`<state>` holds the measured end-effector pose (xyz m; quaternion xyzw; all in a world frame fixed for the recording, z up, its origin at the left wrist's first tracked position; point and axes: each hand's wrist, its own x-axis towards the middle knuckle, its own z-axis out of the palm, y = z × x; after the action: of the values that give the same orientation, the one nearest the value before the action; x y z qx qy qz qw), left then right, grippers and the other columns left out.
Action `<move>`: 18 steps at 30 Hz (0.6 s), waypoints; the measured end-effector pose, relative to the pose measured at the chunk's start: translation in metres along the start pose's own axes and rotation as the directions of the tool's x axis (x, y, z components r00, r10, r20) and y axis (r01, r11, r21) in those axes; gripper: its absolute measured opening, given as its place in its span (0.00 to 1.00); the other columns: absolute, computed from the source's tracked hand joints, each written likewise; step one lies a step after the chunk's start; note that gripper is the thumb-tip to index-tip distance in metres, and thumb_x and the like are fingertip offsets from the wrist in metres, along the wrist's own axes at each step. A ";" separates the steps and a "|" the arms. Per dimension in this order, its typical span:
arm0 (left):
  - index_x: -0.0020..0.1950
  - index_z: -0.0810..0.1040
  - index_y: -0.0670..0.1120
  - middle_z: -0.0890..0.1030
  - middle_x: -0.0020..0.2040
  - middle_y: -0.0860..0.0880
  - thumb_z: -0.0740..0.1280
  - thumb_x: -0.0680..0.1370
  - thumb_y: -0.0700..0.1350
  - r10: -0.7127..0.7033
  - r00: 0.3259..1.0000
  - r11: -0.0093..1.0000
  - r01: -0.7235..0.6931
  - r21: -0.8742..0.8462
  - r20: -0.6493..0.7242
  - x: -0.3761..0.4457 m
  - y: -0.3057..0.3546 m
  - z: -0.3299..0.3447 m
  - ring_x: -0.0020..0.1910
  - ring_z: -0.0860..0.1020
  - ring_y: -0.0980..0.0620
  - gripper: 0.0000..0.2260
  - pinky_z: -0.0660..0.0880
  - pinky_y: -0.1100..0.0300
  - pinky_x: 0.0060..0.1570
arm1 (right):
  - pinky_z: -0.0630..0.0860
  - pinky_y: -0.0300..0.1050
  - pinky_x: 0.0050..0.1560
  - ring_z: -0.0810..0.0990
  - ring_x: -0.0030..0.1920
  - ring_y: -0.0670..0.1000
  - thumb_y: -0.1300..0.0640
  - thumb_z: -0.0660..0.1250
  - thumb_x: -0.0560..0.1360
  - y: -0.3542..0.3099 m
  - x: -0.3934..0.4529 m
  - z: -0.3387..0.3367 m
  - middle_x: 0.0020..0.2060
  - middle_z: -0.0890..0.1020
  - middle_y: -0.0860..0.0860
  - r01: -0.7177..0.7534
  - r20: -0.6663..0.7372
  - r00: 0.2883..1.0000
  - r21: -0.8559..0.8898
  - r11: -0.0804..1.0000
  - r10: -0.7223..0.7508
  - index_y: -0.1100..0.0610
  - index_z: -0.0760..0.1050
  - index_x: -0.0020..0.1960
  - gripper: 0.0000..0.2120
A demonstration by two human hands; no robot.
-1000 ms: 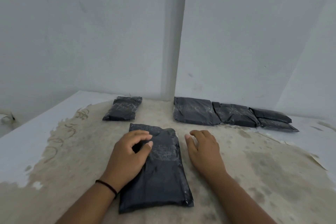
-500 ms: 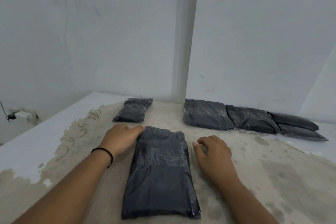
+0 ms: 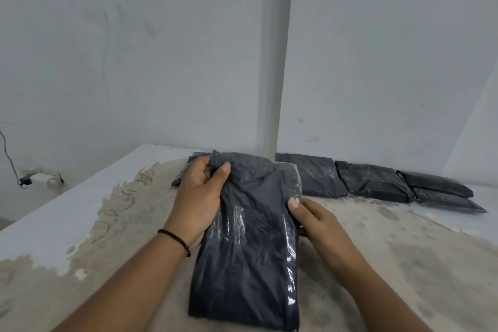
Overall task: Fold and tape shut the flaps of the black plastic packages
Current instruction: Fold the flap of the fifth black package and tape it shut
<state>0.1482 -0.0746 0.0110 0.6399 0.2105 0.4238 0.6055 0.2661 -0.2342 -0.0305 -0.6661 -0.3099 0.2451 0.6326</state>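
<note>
Package [image 3: 250, 237], black plastic, is held by both hands in the middle of the view, long axis running away from the camera. Far end is raised toward the wall; whether the near end touches the surface [image 3: 404, 264] cannot be told. Left hand [image 3: 200, 197] is curled round the package's upper left edge, thumb on top, fingers behind and hidden. Right hand [image 3: 315, 221] is clamped on the right edge near mid-length, thumb pressed on the top face, fingers underneath out of sight. Clear film or tape sheen is seen along the right edge and mid-face; exact kind cannot be told.

Second package [image 3: 182, 178] is mostly hidden behind the left hand, flat on the surface. Row of three or four more black packages [image 3: 374, 180] is laid along the back wall to the right, touching or overlapping each other. Surface is worn, white paint peeled to a tan layer. Black band [image 3: 175, 240] is worn on the left wrist. Small white fixture with cable [image 3: 40, 178] is seen at far left, off the surface.
</note>
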 end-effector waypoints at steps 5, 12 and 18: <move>0.48 0.78 0.46 0.84 0.46 0.45 0.66 0.77 0.42 0.031 1.000 0.971 -0.029 -0.236 0.002 -0.011 0.036 -0.004 0.45 0.82 0.49 0.02 0.80 0.56 0.48 | 0.78 0.46 0.39 0.81 0.39 0.53 0.50 0.68 0.70 -0.048 -0.013 -0.002 0.41 0.84 0.57 0.029 0.147 0.987 0.194 0.981 -0.059 0.59 0.82 0.46 0.13; 0.49 0.75 0.49 0.81 0.47 0.50 0.66 0.78 0.42 0.047 0.988 0.975 -0.077 -0.210 -0.146 -0.011 0.057 -0.011 0.45 0.79 0.53 0.03 0.76 0.61 0.44 | 0.78 0.47 0.39 0.84 0.38 0.52 0.49 0.67 0.69 -0.100 -0.032 -0.006 0.40 0.86 0.54 0.227 0.012 0.974 0.019 0.974 -0.227 0.57 0.83 0.44 0.13; 0.53 0.77 0.59 0.82 0.53 0.61 0.68 0.69 0.57 0.316 0.937 0.947 -0.321 0.013 0.148 -0.067 0.043 0.019 0.55 0.78 0.62 0.13 0.74 0.66 0.53 | 0.82 0.55 0.44 0.84 0.39 0.49 0.44 0.66 0.73 -0.115 -0.042 0.008 0.38 0.86 0.47 0.317 -0.259 0.882 -0.290 0.903 -0.393 0.51 0.79 0.45 0.11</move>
<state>0.1160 -0.1460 0.0347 0.7055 0.0677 0.4650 0.5305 0.2197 -0.2588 0.0803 -0.6990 -0.3508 -0.0234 0.6227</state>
